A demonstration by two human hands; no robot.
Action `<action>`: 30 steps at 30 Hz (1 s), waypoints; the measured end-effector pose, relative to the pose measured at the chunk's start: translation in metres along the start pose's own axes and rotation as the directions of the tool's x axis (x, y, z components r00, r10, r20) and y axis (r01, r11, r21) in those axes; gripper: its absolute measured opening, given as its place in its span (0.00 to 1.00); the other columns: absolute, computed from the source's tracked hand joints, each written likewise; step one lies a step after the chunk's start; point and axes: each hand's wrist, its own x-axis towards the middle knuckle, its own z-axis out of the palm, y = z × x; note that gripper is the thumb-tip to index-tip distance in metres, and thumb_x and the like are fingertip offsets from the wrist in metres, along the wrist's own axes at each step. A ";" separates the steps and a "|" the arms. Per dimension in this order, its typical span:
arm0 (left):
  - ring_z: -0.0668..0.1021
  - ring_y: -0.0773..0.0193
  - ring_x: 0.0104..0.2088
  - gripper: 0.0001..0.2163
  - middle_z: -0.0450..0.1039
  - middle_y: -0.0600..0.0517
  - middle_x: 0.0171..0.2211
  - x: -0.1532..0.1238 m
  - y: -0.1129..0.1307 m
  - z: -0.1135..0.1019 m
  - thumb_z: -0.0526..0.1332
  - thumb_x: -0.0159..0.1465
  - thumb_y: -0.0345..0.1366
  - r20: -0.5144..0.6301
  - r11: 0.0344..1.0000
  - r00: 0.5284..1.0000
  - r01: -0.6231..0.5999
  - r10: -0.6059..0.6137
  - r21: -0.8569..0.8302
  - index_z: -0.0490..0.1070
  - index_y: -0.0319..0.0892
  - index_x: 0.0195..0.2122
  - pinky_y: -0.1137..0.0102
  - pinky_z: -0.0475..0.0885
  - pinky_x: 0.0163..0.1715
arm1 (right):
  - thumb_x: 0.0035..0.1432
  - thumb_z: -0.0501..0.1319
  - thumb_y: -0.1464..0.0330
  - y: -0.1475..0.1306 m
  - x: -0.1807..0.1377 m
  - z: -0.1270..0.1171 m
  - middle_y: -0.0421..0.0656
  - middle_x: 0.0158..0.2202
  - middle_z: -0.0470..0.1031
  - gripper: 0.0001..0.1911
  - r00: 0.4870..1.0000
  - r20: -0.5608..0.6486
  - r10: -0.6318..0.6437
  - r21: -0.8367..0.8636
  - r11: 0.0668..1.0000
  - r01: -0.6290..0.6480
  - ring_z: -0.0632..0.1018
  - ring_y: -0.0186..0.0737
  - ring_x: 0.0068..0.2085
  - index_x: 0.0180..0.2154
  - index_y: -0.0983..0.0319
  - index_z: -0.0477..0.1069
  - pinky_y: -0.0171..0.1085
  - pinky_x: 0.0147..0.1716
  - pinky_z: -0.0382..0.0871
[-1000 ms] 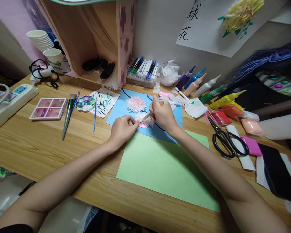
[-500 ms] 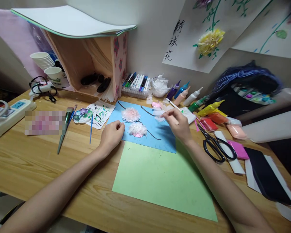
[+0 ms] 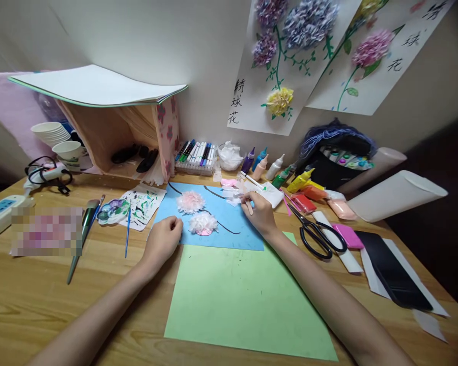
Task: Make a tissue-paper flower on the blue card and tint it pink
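My left hand [image 3: 163, 241] is curled closed at the left edge of a blue sheet of paper [image 3: 232, 239]. Whatever its fingers may hold is hidden. Two ruffled paper flowers sit on the sheet: a pale pink one [image 3: 190, 202] and, nearer me, a white one [image 3: 203, 222] with a pink clay base. Thin dark curved lines run across the blue. At the sheet's upper right, my right hand [image 3: 259, 211] pinches a piece of white tissue paper [image 3: 234, 195] among several similar pieces. Pink clay [image 3: 229, 182] lies just behind them.
A green sheet [image 3: 248, 305] lies in front. Black scissors [image 3: 320, 236], clay packs, a phone [image 3: 395, 269] and paint bottles [image 3: 277, 166] stand or lie to the right. Brushes [image 3: 83, 239], a paint-stained paper [image 3: 147, 203], markers [image 3: 196, 155] and a pink box [image 3: 166, 134] are leftward.
The camera view has tilted up and shifted, showing more of the wall pictures. My right hand stays by the tissue pieces with its fingers a little lower; my left hand remains curled beside the sheet.
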 end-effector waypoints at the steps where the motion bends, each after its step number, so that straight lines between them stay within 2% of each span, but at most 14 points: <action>1: 0.67 0.65 0.23 0.17 0.66 0.54 0.19 0.000 0.000 0.000 0.47 0.63 0.42 0.000 1.000 1.000 0.002 -0.002 0.001 0.60 0.42 0.19 0.70 0.53 0.25 | 0.53 0.56 0.76 0.000 -0.001 0.000 0.46 0.32 0.76 0.05 1.000 -0.025 0.011 0.033 0.999 -0.010 0.77 0.44 0.36 0.31 0.60 0.65 0.38 0.36 0.68; 4: 0.67 0.65 0.24 0.17 0.66 0.53 0.19 0.000 0.000 0.000 0.47 0.63 0.42 -0.004 1.000 1.000 -0.008 0.008 0.001 0.60 0.42 0.19 0.70 0.53 0.25 | 0.53 0.58 0.73 0.000 -0.001 0.005 0.46 0.34 0.77 0.04 0.999 0.027 0.032 0.065 0.997 -0.034 0.77 0.45 0.36 0.33 0.60 0.65 0.39 0.36 0.69; 8: 0.67 0.65 0.23 0.17 0.66 0.54 0.19 0.000 0.001 -0.001 0.47 0.63 0.42 -0.009 1.000 1.000 -0.018 0.018 0.016 0.59 0.42 0.19 0.70 0.53 0.25 | 0.52 0.55 0.76 0.001 0.002 0.010 0.44 0.28 0.76 0.06 0.993 0.113 0.018 0.039 0.999 -0.023 0.77 0.43 0.31 0.29 0.60 0.65 0.38 0.31 0.68; 11: 0.67 0.65 0.23 0.17 0.66 0.54 0.18 0.001 0.000 0.000 0.47 0.62 0.41 -0.022 0.999 0.999 -0.028 0.029 0.017 0.59 0.42 0.18 0.70 0.52 0.24 | 0.52 0.55 0.76 -0.001 0.000 0.005 0.44 0.30 0.76 0.06 0.999 0.035 0.026 0.083 0.996 -0.028 0.77 0.43 0.32 0.29 0.60 0.66 0.39 0.33 0.69; 15: 0.67 0.66 0.22 0.16 0.65 0.54 0.18 0.002 -0.002 0.001 0.48 0.62 0.41 -0.051 0.999 0.998 -0.032 0.031 -0.014 0.60 0.42 0.18 0.71 0.53 0.24 | 0.53 0.59 0.72 -0.010 -0.006 -0.003 0.44 0.33 0.78 0.02 0.982 -0.154 0.109 0.278 0.958 -0.062 0.79 0.43 0.36 0.31 0.59 0.66 0.40 0.37 0.72; 19: 0.67 0.66 0.23 0.16 0.64 0.56 0.18 -0.001 -0.002 0.003 0.48 0.63 0.43 -0.117 0.996 0.992 -0.049 0.039 -0.076 0.59 0.42 0.19 0.71 0.55 0.25 | 0.53 0.60 0.70 -0.020 -0.010 0.000 0.43 0.33 0.77 0.03 0.974 -0.123 0.188 0.445 0.888 -0.115 0.79 0.42 0.36 0.31 0.59 0.66 0.40 0.38 0.72; 25: 0.63 0.68 0.21 0.17 0.57 0.57 0.17 -0.008 0.003 0.004 0.47 0.65 0.43 -0.239 0.984 0.961 -0.163 0.142 -0.071 0.58 0.43 0.20 0.72 0.54 0.25 | 0.54 0.61 0.67 -0.024 -0.009 0.003 0.43 0.33 0.73 0.05 0.938 -0.126 0.324 0.596 0.781 -0.189 0.77 0.41 0.38 0.31 0.60 0.65 0.42 0.42 0.71; 28: 0.63 0.68 0.21 0.17 0.57 0.57 0.17 -0.011 0.004 0.005 0.47 0.65 0.43 -0.223 0.976 0.957 -0.206 0.185 -0.076 0.61 0.42 0.22 0.72 0.55 0.25 | 0.54 0.62 0.65 -0.026 -0.008 0.000 0.43 0.32 0.72 0.07 0.923 -0.155 0.353 0.634 0.752 -0.181 0.77 0.41 0.38 0.30 0.60 0.65 0.42 0.42 0.71; 30: 0.65 0.68 0.22 0.16 0.61 0.57 0.19 -0.014 0.006 0.005 0.48 0.66 0.43 -0.181 0.958 0.953 -0.265 0.242 -0.110 0.67 0.42 0.27 0.72 0.57 0.26 | 0.53 0.63 0.65 -0.032 -0.010 -0.001 0.43 0.31 0.72 0.08 0.935 -0.114 0.336 0.683 0.710 -0.171 0.77 0.41 0.37 0.30 0.59 0.64 0.42 0.41 0.72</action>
